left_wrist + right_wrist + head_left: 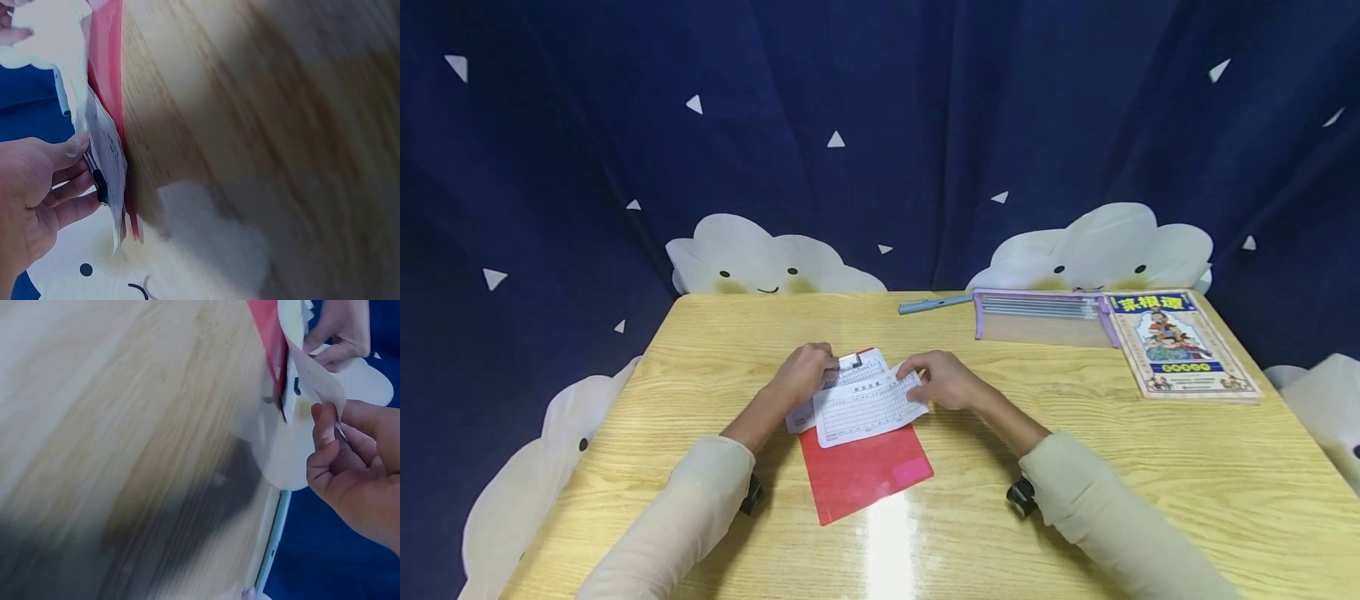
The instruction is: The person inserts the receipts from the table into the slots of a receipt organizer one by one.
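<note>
A printed paper form [857, 417] lies tilted over other printed slips, above a red folder [857, 483] with a pink patch near one corner. The right hand [947, 379] pinches the form's right edge; in the right wrist view, the paper [320, 378] bends up between thumb and fingers. At the slips' upper left, beside a silver-and-black clip [850, 362], is the left hand [807, 372]. Its thumb and fingers pinch the paper edges in the left wrist view, the fingers close to the clip's black part [100, 185]. The folder's upper part is mostly hidden.
At the table's back edge lie a blue pen [934, 304] and a purple-edged mesh pouch [1037, 329] holding several slim sticks. A book with an illustrated cover [1180, 346] lies at the right. Behind the wooden table [1150, 467] hangs a dark blue curtain [880, 192].
</note>
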Tool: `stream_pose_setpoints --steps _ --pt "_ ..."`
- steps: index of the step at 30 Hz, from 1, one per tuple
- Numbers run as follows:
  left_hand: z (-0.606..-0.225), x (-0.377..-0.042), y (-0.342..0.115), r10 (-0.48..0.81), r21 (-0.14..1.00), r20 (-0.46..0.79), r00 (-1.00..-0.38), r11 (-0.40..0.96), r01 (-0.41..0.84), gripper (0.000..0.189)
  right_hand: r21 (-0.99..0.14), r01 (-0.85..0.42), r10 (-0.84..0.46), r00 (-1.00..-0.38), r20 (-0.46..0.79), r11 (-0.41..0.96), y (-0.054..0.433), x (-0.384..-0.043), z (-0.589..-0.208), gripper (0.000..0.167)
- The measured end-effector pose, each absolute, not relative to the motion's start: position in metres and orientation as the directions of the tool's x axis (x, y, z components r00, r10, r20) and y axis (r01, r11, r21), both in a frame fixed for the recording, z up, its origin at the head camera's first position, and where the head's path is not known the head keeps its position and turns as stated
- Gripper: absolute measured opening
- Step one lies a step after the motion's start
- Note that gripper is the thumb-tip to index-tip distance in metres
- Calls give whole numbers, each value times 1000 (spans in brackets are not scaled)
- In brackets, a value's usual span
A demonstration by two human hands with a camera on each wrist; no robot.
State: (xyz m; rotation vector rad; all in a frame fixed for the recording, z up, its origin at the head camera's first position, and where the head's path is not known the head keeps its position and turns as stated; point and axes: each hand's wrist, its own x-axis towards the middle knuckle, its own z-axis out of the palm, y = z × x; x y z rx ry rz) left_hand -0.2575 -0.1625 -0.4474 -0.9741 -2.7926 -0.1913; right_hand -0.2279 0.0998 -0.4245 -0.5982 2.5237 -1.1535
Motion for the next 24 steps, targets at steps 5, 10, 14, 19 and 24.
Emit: stream_pose_setpoints --steps 5,10,14,19,24 --pt "-448 -258 -163 600 65 208 -773 780 623 6 -701 -303 -510 -855 -99 645 83 -237 -428 29" --pt "-448 -259 -164 610 68 219 -761 769 636 6 -647 -297 -461 -882 -96 702 73 -245 -431 26" --pt "-446 -259 -163 626 64 242 -742 752 656 6 -630 -283 -428 -900 -87 723 67 -250 -434 22" --pt "-447 -259 -162 636 47 254 -728 744 666 5 -624 -266 -417 -903 -106 735 59 -253 -436 23" --pt "-449 -258 -165 639 61 269 -720 735 675 4 -617 -247 -399 -909 -119 748 51 -256 -438 22"
